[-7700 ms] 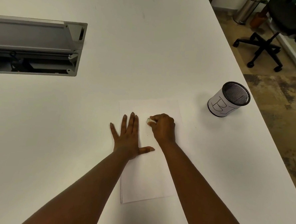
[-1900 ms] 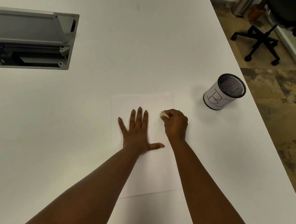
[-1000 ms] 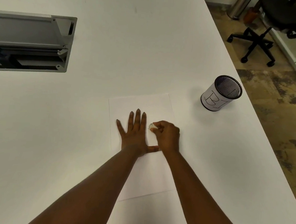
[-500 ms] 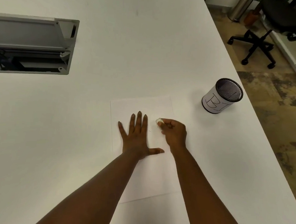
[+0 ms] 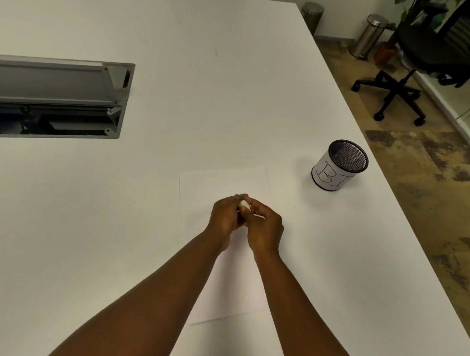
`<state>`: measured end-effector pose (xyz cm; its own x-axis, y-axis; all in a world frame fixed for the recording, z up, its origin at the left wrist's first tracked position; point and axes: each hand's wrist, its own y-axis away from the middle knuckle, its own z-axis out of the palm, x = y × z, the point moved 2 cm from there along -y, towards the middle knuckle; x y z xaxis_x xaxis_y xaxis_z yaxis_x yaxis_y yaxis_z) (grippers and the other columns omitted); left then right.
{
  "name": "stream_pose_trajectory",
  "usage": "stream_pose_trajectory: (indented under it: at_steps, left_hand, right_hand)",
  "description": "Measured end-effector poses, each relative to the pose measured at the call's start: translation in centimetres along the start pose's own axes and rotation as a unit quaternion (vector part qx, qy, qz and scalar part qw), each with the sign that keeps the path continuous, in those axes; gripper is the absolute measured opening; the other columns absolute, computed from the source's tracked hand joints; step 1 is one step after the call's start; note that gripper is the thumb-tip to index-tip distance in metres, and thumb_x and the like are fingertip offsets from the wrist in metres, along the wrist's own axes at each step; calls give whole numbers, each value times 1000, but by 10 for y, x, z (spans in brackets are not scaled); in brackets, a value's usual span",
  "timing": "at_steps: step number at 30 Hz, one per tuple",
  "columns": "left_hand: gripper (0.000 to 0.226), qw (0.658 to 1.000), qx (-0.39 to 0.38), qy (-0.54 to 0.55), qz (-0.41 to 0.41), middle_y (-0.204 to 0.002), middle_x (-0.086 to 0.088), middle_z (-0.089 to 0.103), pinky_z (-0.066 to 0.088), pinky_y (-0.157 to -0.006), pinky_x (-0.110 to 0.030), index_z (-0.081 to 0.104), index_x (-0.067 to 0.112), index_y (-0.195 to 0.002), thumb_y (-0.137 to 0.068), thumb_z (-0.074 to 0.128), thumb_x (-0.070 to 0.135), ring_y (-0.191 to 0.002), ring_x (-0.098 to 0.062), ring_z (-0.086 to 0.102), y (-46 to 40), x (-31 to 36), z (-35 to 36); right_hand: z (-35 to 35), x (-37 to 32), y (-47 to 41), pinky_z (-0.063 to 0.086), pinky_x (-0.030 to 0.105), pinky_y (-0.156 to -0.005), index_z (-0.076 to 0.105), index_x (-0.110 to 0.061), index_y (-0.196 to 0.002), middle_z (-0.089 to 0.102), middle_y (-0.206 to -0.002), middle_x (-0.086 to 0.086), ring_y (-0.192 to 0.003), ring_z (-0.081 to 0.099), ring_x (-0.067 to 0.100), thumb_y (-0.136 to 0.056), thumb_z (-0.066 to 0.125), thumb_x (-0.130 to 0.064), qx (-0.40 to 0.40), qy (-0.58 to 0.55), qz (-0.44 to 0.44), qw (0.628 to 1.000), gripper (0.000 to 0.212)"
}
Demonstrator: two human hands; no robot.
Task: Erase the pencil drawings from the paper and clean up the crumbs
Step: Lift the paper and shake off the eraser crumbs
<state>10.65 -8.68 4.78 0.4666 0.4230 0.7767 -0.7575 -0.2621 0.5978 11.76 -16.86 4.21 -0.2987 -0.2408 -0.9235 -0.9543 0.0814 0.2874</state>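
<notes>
- Your left hand [image 5: 223,221] has come off the paper [image 5: 222,185]. Half a second ago it was pressed flat on the sheet; now it's raised and meets your right hand [image 5: 265,229] over the middle of the page.
- Grip: the eraser [image 5: 244,205] sits at the fingertips where both hands join. Only a small white end shows. The right hand looks curled on it, as it was before. The left hand's fingers are curled against it too, but I can't tell whether they actually pinch it or just touch.
- Nothing pins the paper now. It lies flat on the table [image 5: 88,224], about where it was.
- Rubbing has stopped: the eraser is off the sheet.
- No pencil marks readable on the visible part of the page. The strokes were faint at best, and your hands cover the centre, so don't take that as confirmed.
- My read: erasing is done or paused, and you're either cleaning the eraser tip or swapping hands.
- Crumbs: one tiny dark speck [image 5: 294,206] on the table right of the sheet; anything else is too small to see.
- The mesh cup [image 5: 339,165] stands near the right edge, well apart from the paper, probably the bin for the crumbs.
- Risk: sweep with the sheet unheld and it will slide. Hold it down first.
</notes>
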Motion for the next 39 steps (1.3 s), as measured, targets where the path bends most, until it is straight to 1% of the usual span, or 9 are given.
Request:
stream_pose_trajectory:
  at_steps: [4, 8, 10, 13, 16, 22, 26, 31, 39]
  left_hand:
    - [24, 999, -14, -30, -35, -88, -7, 64, 50, -77, -25, 64, 8, -84, -95, 43, 6, -85, -17, 61, 12, -1, -1]
    - [15, 996, -18, -64, -54, -101, -5, 62, 45, -88, -33, 63, 6, -97, -94, 51, 15, -100, -19, 57, 11, 1, -11]
    - [24, 985, 64, -162, -10, -110, -5, 66, 44, -93, -32, 66, 7, -109, -92, 52, 17, -104, -22, 59, 4, 1, -27]
    - [32, 895, 282, -344, 49, -130, -7, 57, 36, -102, -36, 60, 18, -122, -92, 48, 17, -121, -29, 50, 8, 3, -61]
    - [41, 868, 333, -367, 18, -134, -15, 47, 32, -102, -41, 48, 12, -130, -90, 49, 15, -124, -34, 43, 15, -5, -79]
    - [40, 927, 312, -203, -52, -121, -24, 55, 45, -93, -40, 49, -6, -121, -85, 51, 11, -112, -39, 53, 12, -18, -80]
    - [22, 965, 232, -89, -82, -53, -11, 52, 42, -61, -31, 53, -5, -80, -83, 63, 14, -59, -30, 49, 17, -15, -89]
    - [19, 981, 119, -109, -106, -70, -10, 54, 41, -54, -29, 55, 5, -72, -84, 66, 15, -61, -23, 50, 44, -19, -92]
    - [18, 987, 41, -140, -68, -86, -3, 58, 46, -58, -31, 50, 14, -112, -94, 52, 15, -73, -18, 55, 62, -17, -69]
  right_hand:
    - [-6, 1, -1, 41, 18, -79, 67, -11, -106, 68, -107, 11, -97, 63, 23, -88, 58, -16, 20, 190, -106, 976, 21]
    - [-12, 1, 8, 43, 16, -79, 67, -10, -106, 67, -106, 8, -92, 62, 17, -86, 60, -14, 14, 195, -188, 962, 20]
    - [-17, 8, 5, 45, 21, -81, 66, -13, -106, 65, -107, 8, -94, 62, 20, -88, 59, -15, 8, 240, -173, 955, 20]
    - [-32, 27, -2, 43, 28, -81, 61, -15, -113, 59, -112, 12, -101, 58, 27, -91, 51, -14, 50, 312, -88, 945, 24]
    - [-39, 42, 0, 45, 36, -87, 57, -12, -119, 56, -115, 14, -106, 55, 30, -92, 48, -13, 53, 338, -51, 938, 29]
    - [-46, 42, -5, 38, 29, -97, 46, -13, -132, 51, -129, 15, -119, 49, 27, -94, 47, -19, 4, 346, 1, 938, 38]
    - [-52, 43, -4, 37, 29, -100, 46, -14, -132, 52, -131, 15, -120, 49, 27, -93, 49, -21, -15, 353, -1, 936, 39]
    - [-55, 44, -1, 37, 32, -100, 48, -12, -130, 54, -128, 16, -118, 50, 29, -93, 49, -21, -15, 350, -9, 937, 39]
    - [-58, 47, 7, 37, 33, -100, 51, -10, -127, 57, -127, 15, -118, 51, 30, -91, 52, -20, -17, 303, -3, 953, 38]
